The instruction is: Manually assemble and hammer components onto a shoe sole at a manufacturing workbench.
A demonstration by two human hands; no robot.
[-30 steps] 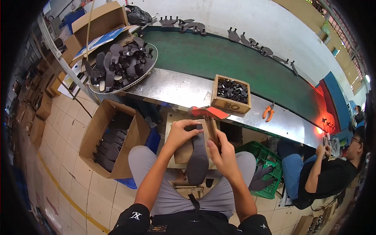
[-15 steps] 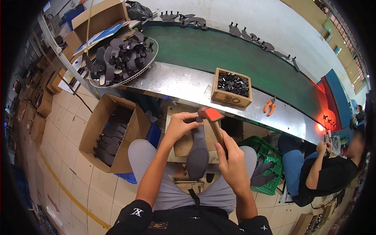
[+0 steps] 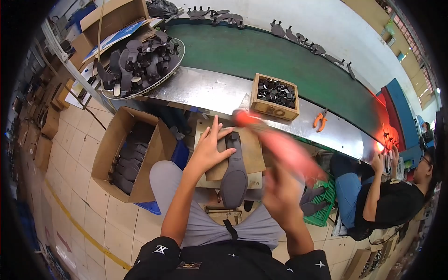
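Observation:
A dark grey shoe sole [image 3: 234, 179] lies lengthwise in front of me, its heel end on a brown board [image 3: 254, 156] and its wide toe end hanging toward my lap. Beside the heel end is my left hand [image 3: 208, 151], open with fingers spread, the thumb at the sole's edge. My right hand [image 3: 282, 196], smeared by motion, is closed on a hammer [image 3: 243, 119]. The hammer shows as a red blur right of the sole, and its handle is hard to make out.
A wooden box [image 3: 275, 113] of small black pieces and orange-handled pliers [image 3: 320, 120] sit on the metal ledge [image 3: 205, 88]. Soles fill a wire basket [image 3: 181, 56] and a cardboard box [image 3: 154, 175]. A green crate [image 3: 329, 198] stands right, near a seated co-worker [image 3: 392, 200].
My left fingers have spread and come off their pinch at the heel end. The hammer has swung quickly and now blurs; my right hand is slightly lower.

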